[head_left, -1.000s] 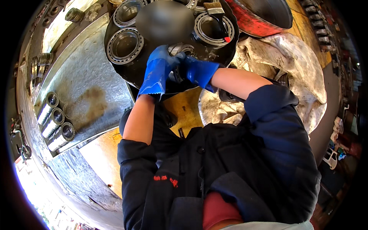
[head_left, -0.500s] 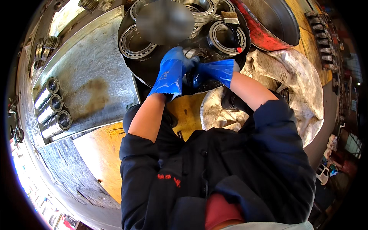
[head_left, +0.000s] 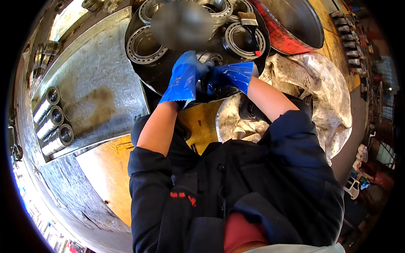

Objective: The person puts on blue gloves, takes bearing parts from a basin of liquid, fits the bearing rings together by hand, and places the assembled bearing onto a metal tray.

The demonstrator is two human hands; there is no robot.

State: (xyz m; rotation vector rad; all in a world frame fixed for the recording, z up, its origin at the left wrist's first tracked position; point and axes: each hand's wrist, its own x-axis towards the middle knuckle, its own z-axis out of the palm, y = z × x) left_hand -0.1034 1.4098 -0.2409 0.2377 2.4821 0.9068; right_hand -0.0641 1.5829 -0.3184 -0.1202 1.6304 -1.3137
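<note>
Both my hands wear blue rubber gloves and work close together over the near part of a round dark pan [head_left: 145, 78]. My left hand [head_left: 189, 69] is closed on a metal roller bearing [head_left: 209, 57], its thumb toward the right. From the other side my right hand [head_left: 223, 78] curls in with bent fingers against the same bearing, low down. The gloves hide most of this bearing and many of the right fingertips. Beyond them in the pan lie several larger bearings [head_left: 145, 45]. A brush [head_left: 249, 25] with a dark, red-tipped handle rests across the right one [head_left: 231, 42].
On the left, a metal tray [head_left: 84, 80] holds three stacks of bearings [head_left: 58, 139] at its near left side. A red-sided basin [head_left: 291, 38] stands at the far right, with a stained cloth [head_left: 329, 92] nearer me. A blurred patch covers part of the pan.
The whole view has shifted slightly, so everything sits a little farther left. Both hands stay together at the bearing, with only slight movement.
</note>
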